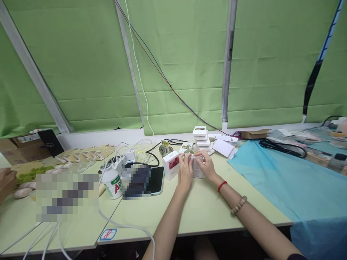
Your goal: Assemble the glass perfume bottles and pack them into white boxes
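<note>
Both hands meet at a small white box [198,169] that stands on the table in front of me. My left hand [185,167] is closed at the box's left side and top edge. My right hand [206,164] pinches at its top right, partly covering it. Just left stands another white box [171,165] with a dark red picture on its face. Behind the boxes are glass bottles with gold-coloured tops [166,147]. A stack of flat white boxes [201,139] rises beyond my hands, with white folded cartons [224,147] beside it.
A phone [155,180] lies left of my arms, near a white bottle [112,182] and a power strip with cables. Blue sheeting [271,177] covers the table's right side. Another person's hand [7,182] shows at the far left.
</note>
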The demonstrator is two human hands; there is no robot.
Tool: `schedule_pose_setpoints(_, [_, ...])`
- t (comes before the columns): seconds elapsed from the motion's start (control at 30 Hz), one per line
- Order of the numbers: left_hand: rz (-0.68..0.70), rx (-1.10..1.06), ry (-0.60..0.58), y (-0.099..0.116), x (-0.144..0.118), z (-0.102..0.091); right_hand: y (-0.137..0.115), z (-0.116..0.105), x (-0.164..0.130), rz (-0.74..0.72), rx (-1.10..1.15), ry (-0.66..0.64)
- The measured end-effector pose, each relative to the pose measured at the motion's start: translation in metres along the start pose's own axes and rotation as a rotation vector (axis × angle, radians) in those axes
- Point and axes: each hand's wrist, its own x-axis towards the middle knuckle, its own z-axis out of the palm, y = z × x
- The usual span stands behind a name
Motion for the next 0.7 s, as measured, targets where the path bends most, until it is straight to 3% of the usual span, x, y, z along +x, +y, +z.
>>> schedule_pose_setpoints(0.17, [0.010, -0.048, -0.006, -0.001, -0.001, 0.003, -0.001, 0.000, -0.003, 0.039, -0.085, -0.047])
schedule_pose_setpoints(0.33, [0.004, -0.181, -0.001, -0.011, -0.001, 0.007, 0.008, 0.001, 0.002, 0.093, 0.000, -0.013])
schedule_pose_setpoints(0.53, [0.048, -0.057, -0.044, -0.008, -0.001, 0.002, 0.012, 0.000, 0.007, 0.231, 0.205, 0.036])
schedule_pose_setpoints(0.7, [0.054, -0.018, -0.045, -0.002, 0.001, 0.000, 0.012, 0.002, 0.007, 0.239, 0.243, 0.057])
